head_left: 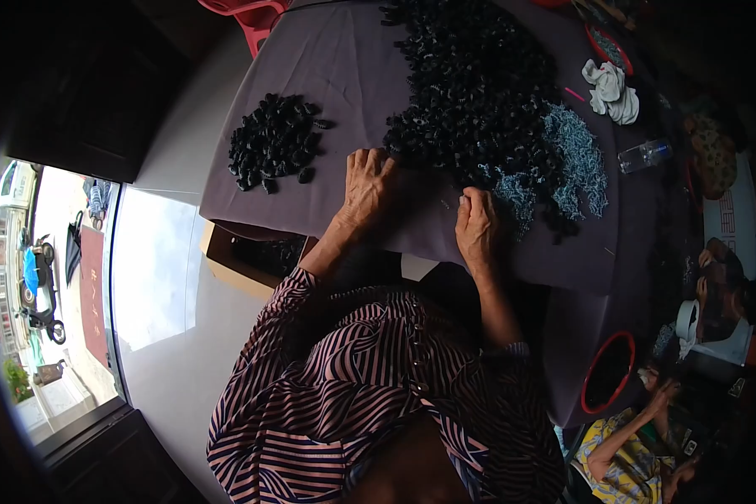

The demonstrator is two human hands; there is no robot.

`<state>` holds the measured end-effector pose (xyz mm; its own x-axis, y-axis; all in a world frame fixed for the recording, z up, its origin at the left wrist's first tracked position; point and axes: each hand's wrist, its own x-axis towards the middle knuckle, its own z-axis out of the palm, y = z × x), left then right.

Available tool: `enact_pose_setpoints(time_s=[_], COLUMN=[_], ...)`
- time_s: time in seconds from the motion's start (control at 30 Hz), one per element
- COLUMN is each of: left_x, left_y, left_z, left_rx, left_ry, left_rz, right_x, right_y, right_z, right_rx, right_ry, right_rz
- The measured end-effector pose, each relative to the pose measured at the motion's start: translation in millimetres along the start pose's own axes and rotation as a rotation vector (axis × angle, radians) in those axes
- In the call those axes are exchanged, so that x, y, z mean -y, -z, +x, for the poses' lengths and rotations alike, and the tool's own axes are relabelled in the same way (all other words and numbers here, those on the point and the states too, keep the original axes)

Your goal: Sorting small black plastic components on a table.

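A big heap of small black ridged pieces (470, 84) covers the far middle of the cloth-covered table (332, 59). At its right edge lie many small light-blue, spring-like bits (581, 160). My left hand (368, 181) rests at the heap's near left edge with curled fingers; what they hold, if anything, is hidden. My right hand (477, 223) is bent in a pinch beside the near blue bits, its fingertips too small to read. To the left of my left hand sits a smaller separate pile of similar black pieces (269, 143).
A crumpled white cloth (611, 91) and a clear bottle (644, 155) lie at the table's right. An open cardboard box (227, 260) is below the near left edge. A red-rimmed basin (609, 372) stands lower right, near another person in yellow (622, 449). A red chair (248, 13) is far left.
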<state>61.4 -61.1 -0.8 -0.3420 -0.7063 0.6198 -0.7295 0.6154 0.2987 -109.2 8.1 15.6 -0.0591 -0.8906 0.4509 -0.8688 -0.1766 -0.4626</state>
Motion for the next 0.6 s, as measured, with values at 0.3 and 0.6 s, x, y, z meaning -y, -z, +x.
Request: enact_pose_setpoints(time_s=[0.3, 0.6], left_x=[-6.2, 4.6], left_y=[2.3, 1.2], left_z=[4.0, 0.0], left_rx=[0.053, 0.125], left_ry=[0.214, 0.675], left_rz=[-0.585, -1.550], right_x=[-3.2, -12.8], right_y=[2.6, -3.9], right_z=[-1.7, -3.2], right_rx=[-0.030, -0.041], right_ry=[-0.139, -0.137], right_rz=[0.180, 0.193])
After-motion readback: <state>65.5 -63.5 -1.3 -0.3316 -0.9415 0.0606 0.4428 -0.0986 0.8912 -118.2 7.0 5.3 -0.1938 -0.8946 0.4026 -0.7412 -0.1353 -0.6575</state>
